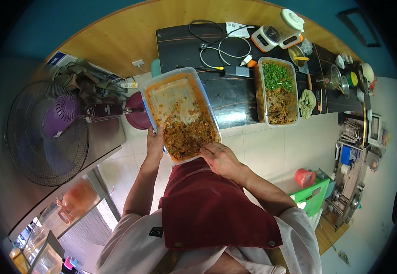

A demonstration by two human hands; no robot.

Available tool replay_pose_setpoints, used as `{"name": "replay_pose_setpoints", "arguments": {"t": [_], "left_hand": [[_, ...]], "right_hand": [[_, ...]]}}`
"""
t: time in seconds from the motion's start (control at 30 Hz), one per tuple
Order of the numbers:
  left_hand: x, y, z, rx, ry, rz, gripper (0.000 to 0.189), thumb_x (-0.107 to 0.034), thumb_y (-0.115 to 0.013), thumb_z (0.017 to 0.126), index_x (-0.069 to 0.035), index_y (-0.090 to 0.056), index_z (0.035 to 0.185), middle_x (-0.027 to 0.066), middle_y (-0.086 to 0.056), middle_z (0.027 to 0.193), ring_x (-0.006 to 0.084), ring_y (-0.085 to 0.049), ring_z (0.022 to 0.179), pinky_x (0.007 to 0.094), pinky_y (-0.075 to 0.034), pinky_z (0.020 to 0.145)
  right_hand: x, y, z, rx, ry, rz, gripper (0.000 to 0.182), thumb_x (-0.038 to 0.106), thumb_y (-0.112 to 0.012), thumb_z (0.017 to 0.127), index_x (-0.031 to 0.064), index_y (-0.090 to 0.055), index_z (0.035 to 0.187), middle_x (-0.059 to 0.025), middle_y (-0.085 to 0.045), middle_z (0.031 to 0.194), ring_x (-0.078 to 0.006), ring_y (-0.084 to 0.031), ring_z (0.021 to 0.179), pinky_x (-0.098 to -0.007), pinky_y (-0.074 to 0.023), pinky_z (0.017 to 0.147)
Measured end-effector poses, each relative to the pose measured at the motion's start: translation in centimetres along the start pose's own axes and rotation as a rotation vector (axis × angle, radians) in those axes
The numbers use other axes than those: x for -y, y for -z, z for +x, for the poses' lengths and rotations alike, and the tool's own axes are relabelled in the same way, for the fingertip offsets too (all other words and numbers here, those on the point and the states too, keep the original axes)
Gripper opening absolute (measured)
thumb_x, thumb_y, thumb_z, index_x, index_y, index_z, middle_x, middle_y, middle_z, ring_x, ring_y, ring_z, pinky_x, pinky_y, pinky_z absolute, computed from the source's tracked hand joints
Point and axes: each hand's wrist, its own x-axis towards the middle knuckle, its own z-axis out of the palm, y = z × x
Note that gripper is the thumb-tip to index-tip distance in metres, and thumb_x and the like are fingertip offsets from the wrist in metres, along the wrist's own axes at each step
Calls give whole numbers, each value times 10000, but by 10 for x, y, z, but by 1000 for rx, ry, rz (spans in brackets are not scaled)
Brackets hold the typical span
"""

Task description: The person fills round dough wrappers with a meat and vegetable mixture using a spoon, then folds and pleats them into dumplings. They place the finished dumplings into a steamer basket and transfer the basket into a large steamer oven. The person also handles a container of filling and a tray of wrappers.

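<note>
A clear rectangular plastic tub (174, 84) is held tilted before my apron. A reddish-brown chopped food mixture (188, 137) is heaped in its near half, and orange smears coat the rest. My left hand (155, 142) grips the tub's left edge, thumb on the rim. My right hand (220, 158) reaches over the near right corner with its fingers curled at the mixture. Whether a utensil is between those fingers is hidden. Another plastic tub (260, 102) stands on the black table, holding chopped green herbs (276, 76) and more brown mixture (282, 111).
The black table (232, 92) carries a power bank (236, 71), cables (234, 56), a blender (277, 32), a green cloth (307, 103) and bowls. A large fan (47, 133) stands at left. Near a metal rack (350, 171) at right are a red bucket (304, 178) and green board (313, 197).
</note>
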Motion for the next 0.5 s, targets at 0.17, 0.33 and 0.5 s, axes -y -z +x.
{"name": "replay_pose_setpoints", "arguments": {"t": [0.17, 0.33, 0.5], "left_hand": [[-15, -15, 67, 72, -127, 355, 524, -404, -681, 979, 10, -584, 1285, 155, -668, 1205, 231, -635, 1048, 369, -501, 911], [-19, -56, 99, -7, -23, 272, 536, -429, -688, 966, -12, -586, 1288, 187, -691, 1147, 263, -648, 1049, 396, -504, 902], [-13, -82, 100, -114, -64, 423, 447, -395, -706, 982, -33, -631, 1234, 75, -685, 1078, 170, -607, 997, 351, -497, 880]], "right_hand": [[-44, 9, 35, 30, 11, -111, 355, 67, -623, 797, -29, -709, 1129, -207, -689, 1163, -377, -658, 1102, -441, -536, 964], [-66, 41, 57, 9, 11, -86, 334, 47, -647, 788, -41, -711, 1105, -212, -686, 1114, -380, -669, 1017, -450, -540, 913], [-90, 18, 24, 27, 73, -67, 250, 98, -634, 842, -30, -711, 1043, -182, -690, 1026, -346, -675, 995, -439, -532, 918]]}}
